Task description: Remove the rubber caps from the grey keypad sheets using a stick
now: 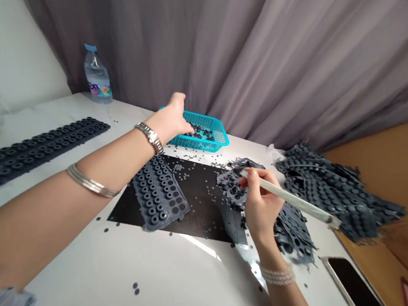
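My left hand [173, 120] is over the left end of a turquoise basket [220, 133] that holds small dark pieces [203, 132]. Its thumb points down into the basket and its other fingers are partly hidden, so any held item cannot be made out. A long pale stick [295, 199] is gripped in my right hand [262, 200], above a torn dark rubber sheet [230, 187]. Below the basket, a rubber sheet with ring-shaped bumps [160, 193] lies on a black mat [200, 213]; its lower right part has open round holes.
A long bumped strip [40, 148] lies at the left, with a water bottle [98, 79] behind it. More rubber sheets [327, 187] are heaped at the right, above a phone [353, 281]. Small dark discs [136, 288] are scattered on the white table [106, 299].
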The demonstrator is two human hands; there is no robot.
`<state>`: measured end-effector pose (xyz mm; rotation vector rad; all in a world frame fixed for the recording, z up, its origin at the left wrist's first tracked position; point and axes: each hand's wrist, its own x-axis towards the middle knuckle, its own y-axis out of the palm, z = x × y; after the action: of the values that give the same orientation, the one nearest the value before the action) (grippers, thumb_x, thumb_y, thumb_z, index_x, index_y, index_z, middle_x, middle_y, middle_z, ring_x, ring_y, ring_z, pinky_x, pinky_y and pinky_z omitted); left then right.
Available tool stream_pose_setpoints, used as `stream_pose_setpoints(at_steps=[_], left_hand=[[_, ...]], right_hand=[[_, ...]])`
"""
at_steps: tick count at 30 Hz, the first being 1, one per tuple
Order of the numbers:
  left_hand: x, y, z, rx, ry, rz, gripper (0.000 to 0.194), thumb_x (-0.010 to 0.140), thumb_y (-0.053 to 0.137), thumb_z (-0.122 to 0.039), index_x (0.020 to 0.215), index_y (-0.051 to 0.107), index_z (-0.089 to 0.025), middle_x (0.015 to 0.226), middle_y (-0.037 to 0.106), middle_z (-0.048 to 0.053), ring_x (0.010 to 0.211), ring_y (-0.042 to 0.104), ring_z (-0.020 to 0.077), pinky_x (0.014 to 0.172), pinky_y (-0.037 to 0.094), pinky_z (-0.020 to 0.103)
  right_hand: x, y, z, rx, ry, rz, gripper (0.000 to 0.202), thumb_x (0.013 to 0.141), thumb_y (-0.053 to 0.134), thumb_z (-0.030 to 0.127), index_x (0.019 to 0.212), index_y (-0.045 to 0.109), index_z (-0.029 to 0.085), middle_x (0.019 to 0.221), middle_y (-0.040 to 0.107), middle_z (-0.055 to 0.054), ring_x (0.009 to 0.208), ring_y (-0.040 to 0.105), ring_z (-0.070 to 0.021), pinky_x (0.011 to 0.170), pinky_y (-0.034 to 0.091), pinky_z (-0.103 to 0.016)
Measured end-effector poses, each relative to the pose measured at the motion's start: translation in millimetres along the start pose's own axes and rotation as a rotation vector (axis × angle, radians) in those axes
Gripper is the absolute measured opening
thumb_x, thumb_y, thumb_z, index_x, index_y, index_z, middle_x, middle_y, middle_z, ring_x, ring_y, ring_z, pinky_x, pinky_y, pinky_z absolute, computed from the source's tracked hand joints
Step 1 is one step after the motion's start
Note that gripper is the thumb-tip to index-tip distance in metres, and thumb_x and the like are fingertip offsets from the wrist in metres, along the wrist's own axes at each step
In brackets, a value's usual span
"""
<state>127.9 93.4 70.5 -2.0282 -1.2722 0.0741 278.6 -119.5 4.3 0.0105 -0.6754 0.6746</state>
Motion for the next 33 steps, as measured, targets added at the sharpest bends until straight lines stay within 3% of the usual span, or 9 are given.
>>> stream_pose_setpoints(at_steps=[4,8,11,13,17,20,33], left_hand=[[-54,0.2,0,-0.108,-0.11,0.015,0.038,0.088,0.038,-0.036,0.107,0.063,-0.015,0.101,0.069,0.012,0.084,0.063,0.0173,0.07,0.047,0.031],[-130,1.7,13,0.179,0.085,0.278,0.025,0.08,0.05,-0.027,0.091,0.071,-0.019,0.09,0.071,0.005,0.081,0.062,0.0168,0.076,0.044,0.029],[-164,7.5,26,0.305,0.153,0.353,0.027,0.081,0.051,-0.025,0.1,0.07,-0.021,0.099,0.068,0.006,0.093,0.06,0.0188,0.082,0.042,0.029],[-171,13.8,33,0.321,0.148,0.362,0.028,0.082,0.052,-0.025,0.103,0.069,-0.02,0.098,0.066,0.006,0.091,0.06,0.0185,0.081,0.042,0.029],[-169,24.8,38,0.338,0.108,0.331,0.023,0.082,0.052,-0.022,0.096,0.07,-0.02,0.087,0.064,0.004,0.08,0.059,0.0167,0.073,0.041,0.028],[-168,29.3,37,0.365,0.094,0.3,0.02,0.082,0.051,-0.021,0.09,0.07,-0.018,0.082,0.064,0.004,0.076,0.059,0.0168,0.069,0.04,0.029],[-172,33.3,36,0.395,0.088,0.241,0.019,0.081,0.05,-0.02,0.084,0.069,-0.018,0.08,0.067,0.006,0.074,0.062,0.019,0.066,0.041,0.031]], right_hand=[[-4,5,0,0.061,0.086,0.141,0.023,0.088,0.057,0.039,0.082,0.062,0.017,0.066,0.063,0.0,0.058,0.056,-0.0127,0.058,0.045,-0.027],[-13,20,6,0.255,0.375,0.407,0.025,0.082,0.062,0.042,0.079,0.058,0.018,0.064,0.066,-0.002,0.053,0.061,-0.0138,0.048,0.045,-0.024],[-22,39,8,0.312,0.518,0.595,0.025,0.081,0.063,0.042,0.077,0.055,0.018,0.062,0.066,-0.002,0.051,0.062,-0.0145,0.045,0.044,-0.023],[-28,53,6,0.272,0.507,0.686,0.026,0.083,0.06,0.043,0.076,0.056,0.019,0.061,0.065,-0.001,0.053,0.063,-0.0154,0.048,0.047,-0.025],[-35,70,-3,0.113,0.311,0.774,0.027,0.088,0.054,0.042,0.072,0.058,0.02,0.063,0.064,0.0,0.059,0.064,-0.0161,0.059,0.05,-0.027],[-37,70,-6,0.042,0.211,0.797,0.028,0.09,0.051,0.041,0.072,0.059,0.021,0.066,0.065,0.0,0.062,0.063,-0.0159,0.061,0.049,-0.026],[-36,68,1,-0.051,0.106,0.813,0.027,0.09,0.05,0.037,0.07,0.056,0.02,0.063,0.063,0.0,0.058,0.057,-0.0137,0.055,0.039,-0.024]])
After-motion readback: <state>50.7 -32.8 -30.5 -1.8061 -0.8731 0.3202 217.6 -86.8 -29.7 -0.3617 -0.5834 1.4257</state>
